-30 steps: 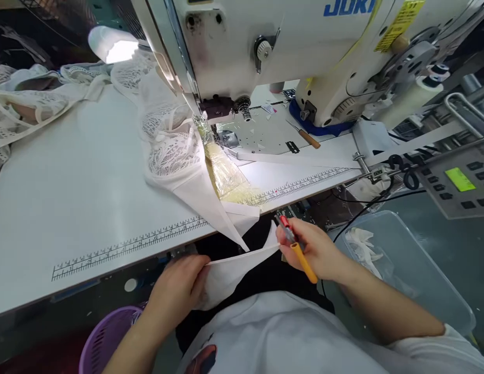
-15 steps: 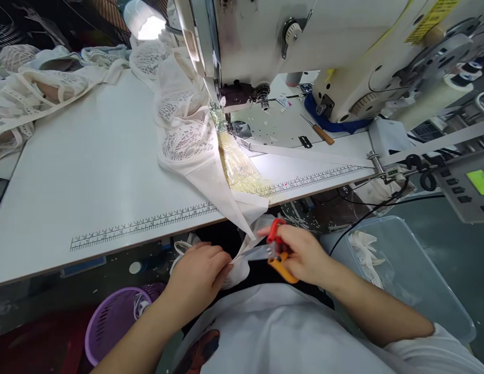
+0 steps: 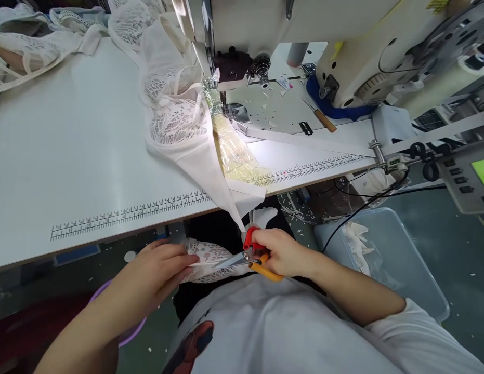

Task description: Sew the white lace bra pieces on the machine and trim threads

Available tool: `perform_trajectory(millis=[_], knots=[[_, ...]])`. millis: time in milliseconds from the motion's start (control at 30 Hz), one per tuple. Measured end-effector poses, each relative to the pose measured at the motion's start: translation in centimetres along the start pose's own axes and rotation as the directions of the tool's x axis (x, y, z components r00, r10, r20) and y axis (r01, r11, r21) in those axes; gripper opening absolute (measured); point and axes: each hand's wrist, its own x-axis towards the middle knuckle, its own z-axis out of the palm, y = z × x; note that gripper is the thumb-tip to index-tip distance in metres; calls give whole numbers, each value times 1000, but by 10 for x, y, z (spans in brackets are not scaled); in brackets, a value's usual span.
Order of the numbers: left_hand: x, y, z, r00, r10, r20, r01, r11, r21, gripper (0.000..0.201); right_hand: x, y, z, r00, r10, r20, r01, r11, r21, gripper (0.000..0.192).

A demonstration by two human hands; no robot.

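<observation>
My right hand [image 3: 284, 253] is closed round the scissors [image 3: 234, 259], which have one red and one orange handle. Their blades point left and lie over a white lace bra [image 3: 210, 253] at my lap. The bra's left end is pinched in my left hand [image 3: 161, 267], fingers pressed on its edge. Above my right hand, more white bra pieces [image 3: 206, 156] drape off the table's front edge; their lace cups lie by the sewing machine's needle. Whether the blades are cutting cloth I cannot tell.
The sewing machine [image 3: 234, 67] stands over the table [image 3: 89, 140]. An awl [image 3: 320, 114] and a black blade [image 3: 305, 128] lie on its bed. At the right, a clear plastic bin [image 3: 405, 249] holds white pieces. A purple basket [image 3: 134, 332] is partly hidden below my left arm.
My left hand has moved left, stretching out the lace bra. The scissors have shifted left and down, with their blades now over the lace. The camera view has tilted lower.
</observation>
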Motion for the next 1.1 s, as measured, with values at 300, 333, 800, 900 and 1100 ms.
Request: perform_trajectory(millis=[300,333,800,900,1100], knots=[[-10,-6,-3,959,-249,-134,195,927,-321,21,-4,3,1,999,-8,-42,6,999,-49,19],[-9,-3,-2,940,-280,-193,206,920,-332,19,-6,4,1,998,-26,-56,24,999,-39,20],[40,62,16,913,-56,-404,-131,897,-422,32,-27,-18,-23,971,18,-238,-16,1000,12,10],[53,68,20,920,6,-392,-186,888,-422,35,-22,-33,-27,962,-38,-270,74,990,123,17],[65,74,27,924,9,-382,-210,847,-489,31,-11,-41,-30,957,-98,-273,120,991,64,21]])
